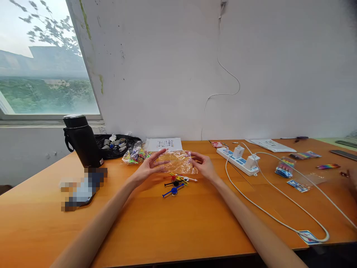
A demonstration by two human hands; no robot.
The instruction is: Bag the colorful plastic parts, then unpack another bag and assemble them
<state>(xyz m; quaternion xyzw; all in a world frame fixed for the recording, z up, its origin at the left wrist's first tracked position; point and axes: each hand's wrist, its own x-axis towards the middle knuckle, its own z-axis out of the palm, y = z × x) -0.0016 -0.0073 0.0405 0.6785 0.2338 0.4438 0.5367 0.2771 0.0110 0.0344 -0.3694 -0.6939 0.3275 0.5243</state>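
Note:
Both my hands hold a clear plastic bag (177,161) just above the orange table (167,223). My left hand (149,165) touches the bag's left edge with its fingers spread. My right hand (203,165) pinches the bag's right edge. Right below the bag lie several small coloured plastic sticks (175,182) with round middles: blue, black, red, yellow and white.
A black flask (80,140) and an open black bag of small items (115,143) stand back left, beside a clear bag of coloured pieces (135,153) and a printed sheet (164,143). A white power strip (240,160) with cables, and coloured packets (284,166), lie to the right.

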